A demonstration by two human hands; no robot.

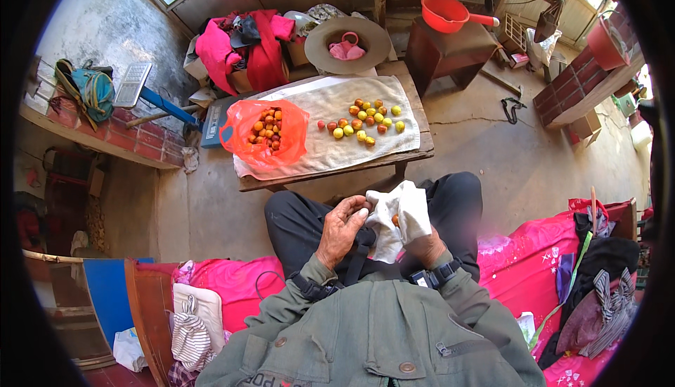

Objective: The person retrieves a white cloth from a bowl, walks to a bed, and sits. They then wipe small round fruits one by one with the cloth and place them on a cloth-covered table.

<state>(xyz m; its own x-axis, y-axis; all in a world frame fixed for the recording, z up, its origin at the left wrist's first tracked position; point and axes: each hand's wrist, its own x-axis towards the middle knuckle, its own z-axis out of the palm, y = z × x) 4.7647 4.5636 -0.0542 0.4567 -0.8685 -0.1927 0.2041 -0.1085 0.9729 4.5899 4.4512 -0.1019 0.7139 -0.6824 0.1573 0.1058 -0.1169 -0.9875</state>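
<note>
Over my lap, a white cloth (408, 207) drapes over my right hand (426, 247), which grips it from beneath, so most of the fingers are hidden. In the folds of the cloth shows one reddish-brown jujube (395, 220). My left hand (337, 228) is at the cloth's left edge with its fingers curled; whether it pinches anything is unclear. Ahead, a low wooden table (425, 144) carries a pale towel (321, 157). On the towel lie several loose green, yellow and red jujubes (360, 115), right of a red plastic bag (292, 136) holding many brownish-red jujubes (267, 126).
A blue platform scale (211, 128) stands left of the table. Behind it are a brimmed hat (321, 57) and a pile of pink clothes (216, 44). A red ladle (443, 15) rests on a brown stool (448, 52). Pink-covered seating (519, 265) surrounds me.
</note>
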